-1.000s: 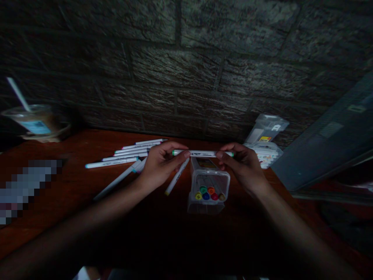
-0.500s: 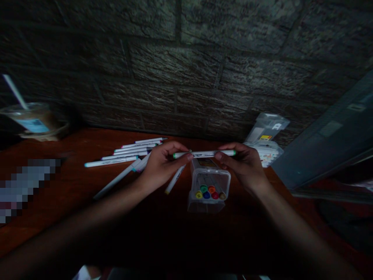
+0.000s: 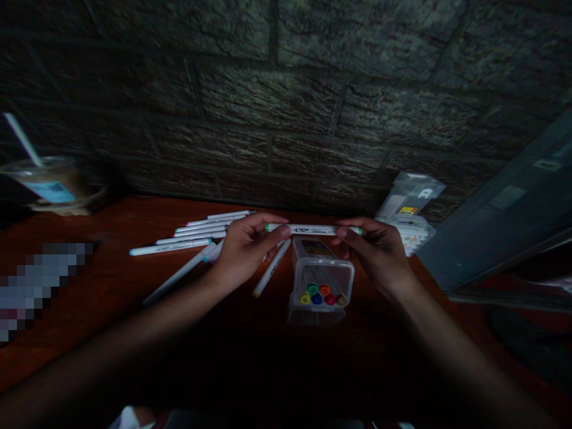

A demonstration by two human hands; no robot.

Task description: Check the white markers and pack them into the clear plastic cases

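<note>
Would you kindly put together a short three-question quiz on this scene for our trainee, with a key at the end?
1. True or false: the left hand and the right hand are both holding the same white marker.

2. Which of these end colours shows at the near end of the clear case?
A. Pink
B. Blue
C. Black

3. Fill in the missing word: a ____ sticks up out of the plastic cup.

Key: 1. True; 2. B; 3. straw.
</note>
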